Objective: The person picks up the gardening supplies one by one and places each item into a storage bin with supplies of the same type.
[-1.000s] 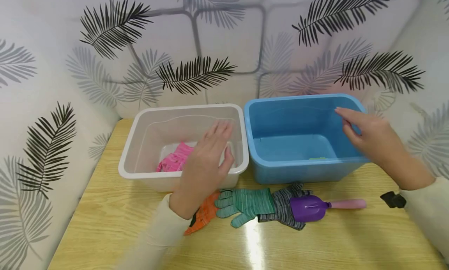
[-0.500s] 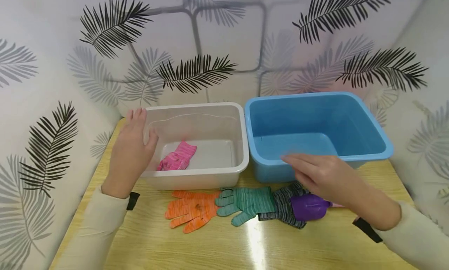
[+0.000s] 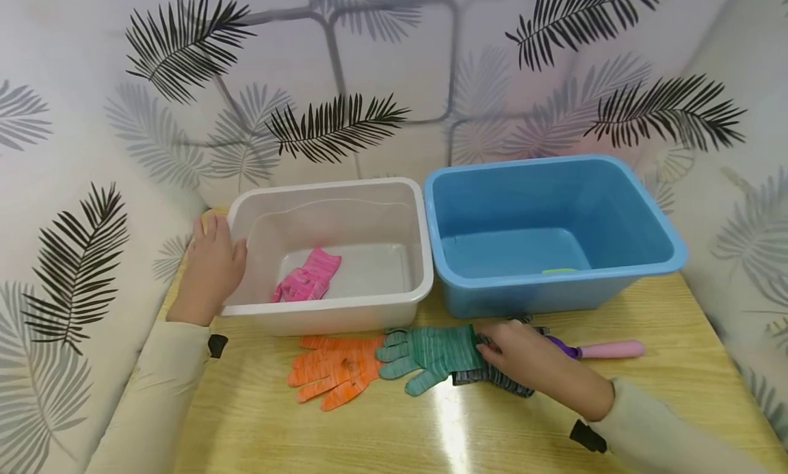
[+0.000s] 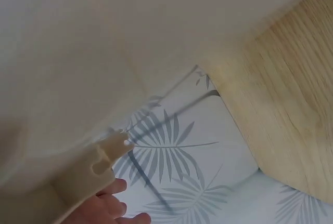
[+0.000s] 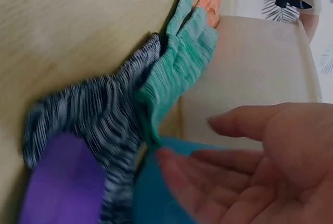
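Observation:
My left hand [image 3: 212,269] grips the left rim of the white plastic bin [image 3: 345,308], its thumb on the inner side. In the left wrist view its fingertips [image 4: 112,203] show below the rim's underside. A pink glove [image 3: 310,275] lies in that bin. My right hand [image 3: 517,351] is at the cuff of a green glove [image 3: 431,354]. One fingertip touches the cuff in the right wrist view, while the thumb stands apart. Under the green glove's cuff lies a black-and-grey glove [image 5: 104,109], partly hidden by my right hand. An orange glove [image 3: 338,368] lies beside the green one's fingers.
A blue plastic bin [image 3: 523,282] stands right of the white one, with a small yellow-green thing [image 3: 559,271] inside. A purple scoop [image 5: 62,182] with a pink handle [image 3: 612,349] overlaps the black-and-grey glove. A patterned sheet [image 3: 369,63] hangs behind the wooden table [image 3: 308,440].
My left hand has moved from over the white bin to its left rim. My right hand has come from the blue bin down and left to the green glove's cuff.

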Demonstrator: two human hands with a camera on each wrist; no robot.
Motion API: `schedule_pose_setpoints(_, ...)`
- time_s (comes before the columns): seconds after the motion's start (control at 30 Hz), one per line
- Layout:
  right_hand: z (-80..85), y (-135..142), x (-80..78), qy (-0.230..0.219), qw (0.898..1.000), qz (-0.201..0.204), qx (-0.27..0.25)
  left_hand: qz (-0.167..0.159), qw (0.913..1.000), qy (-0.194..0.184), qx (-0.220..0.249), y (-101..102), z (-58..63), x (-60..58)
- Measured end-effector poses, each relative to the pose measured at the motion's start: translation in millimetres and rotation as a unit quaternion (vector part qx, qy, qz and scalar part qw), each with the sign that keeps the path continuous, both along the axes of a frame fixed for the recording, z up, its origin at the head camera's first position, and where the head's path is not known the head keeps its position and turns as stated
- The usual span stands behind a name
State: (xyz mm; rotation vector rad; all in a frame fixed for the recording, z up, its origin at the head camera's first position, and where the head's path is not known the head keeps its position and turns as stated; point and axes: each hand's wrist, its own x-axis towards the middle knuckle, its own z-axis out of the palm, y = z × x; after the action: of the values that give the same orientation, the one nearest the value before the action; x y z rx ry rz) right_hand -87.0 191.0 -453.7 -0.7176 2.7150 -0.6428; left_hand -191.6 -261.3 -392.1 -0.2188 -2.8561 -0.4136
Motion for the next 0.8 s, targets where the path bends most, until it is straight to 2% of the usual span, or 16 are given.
schedule_pose_setpoints(0.1,-11.4,-5,-2.0,-0.042,0.998,-0.037,0.02,0.007,0.9999,-0.008,-0.009,-2,-2.6,-0.1)
schedule_pose_setpoints(0.17,-19.0,-7,-1.7,-0.034,0.998,-0.052,0.024,0.007,0.9997,-0.001,-0.024,-2,-3.7,-0.1)
schedule_pose_setpoints(0.23,-26.9,-10,-0.6,-0.008,0.998,-0.059,0.021,0.005,0.9989,0.004,-0.046,-1,-4.5,0.7)
schedule_pose_setpoints(0.33,-37.2,-15,2.0,0.065,0.996,-0.064,0.015,0.001,0.9972,0.007,-0.074,2,-4.0,2.9)
schedule_pose_setpoints(0.4,-42.1,-17,3.5,0.101,0.992,-0.075,0.007,-0.002,0.9964,0.006,-0.084,4,-2.9,4.0)
schedule_pose_setpoints(0.5,-46.3,-21,4.9,0.132,0.987,-0.095,-0.006,-0.006,0.9967,-0.008,-0.081,5,-2.3,5.2)
schedule_pose_setpoints(0.67,-49.5,-30,3.6,0.131,0.984,-0.117,-0.037,-0.004,0.9968,-0.02,-0.077,4,-3.3,6.0)
schedule_pose_setpoints(0.8,-51.8,-37,2.3,0.112,0.985,-0.126,-0.045,0.002,0.9971,-0.02,-0.074,3,-3.0,6.6)
